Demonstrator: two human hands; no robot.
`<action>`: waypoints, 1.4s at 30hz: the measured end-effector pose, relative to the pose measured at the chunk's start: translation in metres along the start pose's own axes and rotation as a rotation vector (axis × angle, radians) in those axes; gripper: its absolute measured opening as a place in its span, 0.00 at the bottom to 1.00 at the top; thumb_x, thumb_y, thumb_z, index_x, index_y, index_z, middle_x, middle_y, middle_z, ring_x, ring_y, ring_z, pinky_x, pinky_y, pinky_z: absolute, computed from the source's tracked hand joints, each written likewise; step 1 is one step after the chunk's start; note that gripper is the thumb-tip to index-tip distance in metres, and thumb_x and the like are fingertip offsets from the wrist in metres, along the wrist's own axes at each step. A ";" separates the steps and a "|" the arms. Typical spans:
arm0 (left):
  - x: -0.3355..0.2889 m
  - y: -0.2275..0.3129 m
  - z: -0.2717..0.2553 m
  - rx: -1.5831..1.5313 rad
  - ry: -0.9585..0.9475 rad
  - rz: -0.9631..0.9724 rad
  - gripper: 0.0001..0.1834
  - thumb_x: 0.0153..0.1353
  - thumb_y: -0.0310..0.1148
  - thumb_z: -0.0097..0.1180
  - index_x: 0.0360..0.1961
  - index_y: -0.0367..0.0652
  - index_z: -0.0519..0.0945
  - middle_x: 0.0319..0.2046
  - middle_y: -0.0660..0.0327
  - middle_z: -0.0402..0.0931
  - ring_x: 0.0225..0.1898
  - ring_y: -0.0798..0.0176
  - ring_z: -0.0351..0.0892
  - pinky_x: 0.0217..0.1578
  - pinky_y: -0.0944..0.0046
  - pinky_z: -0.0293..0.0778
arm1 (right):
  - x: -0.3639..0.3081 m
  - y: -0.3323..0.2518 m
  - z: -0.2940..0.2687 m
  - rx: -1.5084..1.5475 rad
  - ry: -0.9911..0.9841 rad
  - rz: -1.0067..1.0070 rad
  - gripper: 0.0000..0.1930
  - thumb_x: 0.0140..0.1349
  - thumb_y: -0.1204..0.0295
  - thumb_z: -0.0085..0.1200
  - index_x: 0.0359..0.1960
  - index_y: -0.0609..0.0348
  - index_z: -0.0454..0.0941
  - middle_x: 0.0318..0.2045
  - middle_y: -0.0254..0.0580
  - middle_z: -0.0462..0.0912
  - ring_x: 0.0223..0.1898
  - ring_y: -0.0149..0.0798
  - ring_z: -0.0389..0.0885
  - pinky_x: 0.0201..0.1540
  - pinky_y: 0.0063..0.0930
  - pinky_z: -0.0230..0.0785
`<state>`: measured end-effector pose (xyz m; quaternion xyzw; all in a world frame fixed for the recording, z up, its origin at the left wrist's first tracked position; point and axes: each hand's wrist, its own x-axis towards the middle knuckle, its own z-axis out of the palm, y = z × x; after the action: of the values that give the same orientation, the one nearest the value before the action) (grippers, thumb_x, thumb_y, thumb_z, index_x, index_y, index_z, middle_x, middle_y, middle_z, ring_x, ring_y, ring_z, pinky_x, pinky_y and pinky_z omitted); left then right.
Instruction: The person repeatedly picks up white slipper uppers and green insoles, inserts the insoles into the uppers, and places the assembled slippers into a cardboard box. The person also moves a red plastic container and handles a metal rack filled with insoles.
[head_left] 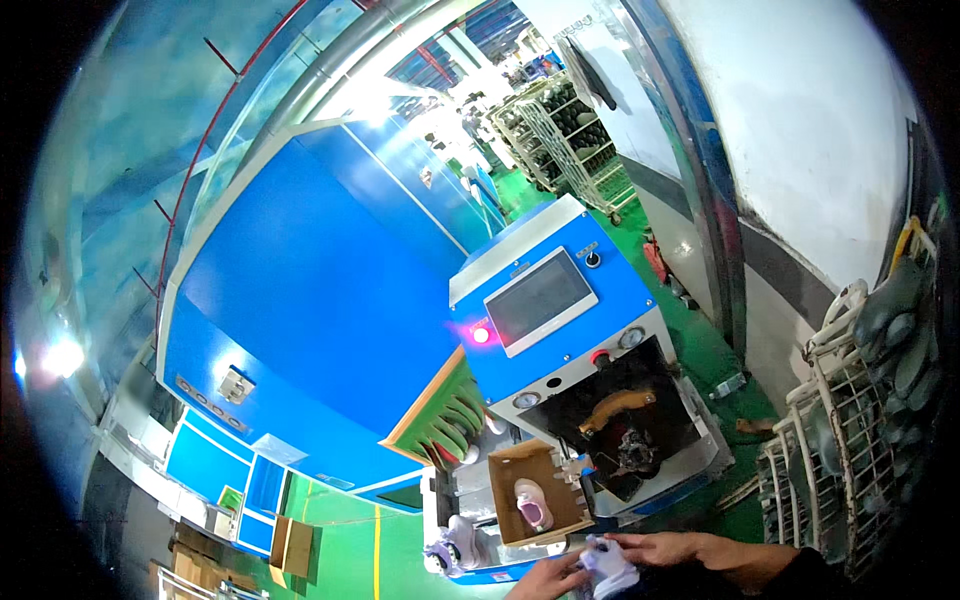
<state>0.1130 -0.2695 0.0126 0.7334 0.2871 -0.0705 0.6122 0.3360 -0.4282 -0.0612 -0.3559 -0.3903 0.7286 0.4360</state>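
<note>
At the lower edge, a white and pale lavender shoe (610, 570) is between my two hands. My left hand (552, 578) has its fingers closed on the near-left side of it. From the right, my right hand (660, 548) reaches over with thumb and fingers on its top edge. Part of the shoe is cut off by the picture's edge. Just beyond my hands, an open cardboard box (508, 470) holds a white and pink shoe (533, 505). Left of the box, several white and lavender shoes (460, 545) stand on the ledge.
A blue and white machine (470, 375) with a screen (540, 300) and a dark working recess (610, 440) stands ahead. Behind it is a large blue housing (330, 280) with an opening holding green soles or lasts. White wire racks (830, 460) flank the right side.
</note>
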 end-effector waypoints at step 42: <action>-0.618 -0.346 0.240 -0.252 1.667 -1.078 0.30 0.43 0.46 0.74 0.45 0.38 0.85 0.42 0.47 0.83 0.44 0.46 0.83 0.49 0.54 0.77 | 0.302 0.053 0.318 -1.595 -0.696 0.324 0.28 0.66 0.62 0.57 0.65 0.64 0.73 0.63 0.58 0.75 0.65 0.58 0.72 0.69 0.45 0.63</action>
<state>-0.5128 -0.6722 -0.0614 0.2502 0.9243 0.2293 0.1748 -0.0668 -0.2510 -0.0217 -0.3629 -0.8376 0.3593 -0.1940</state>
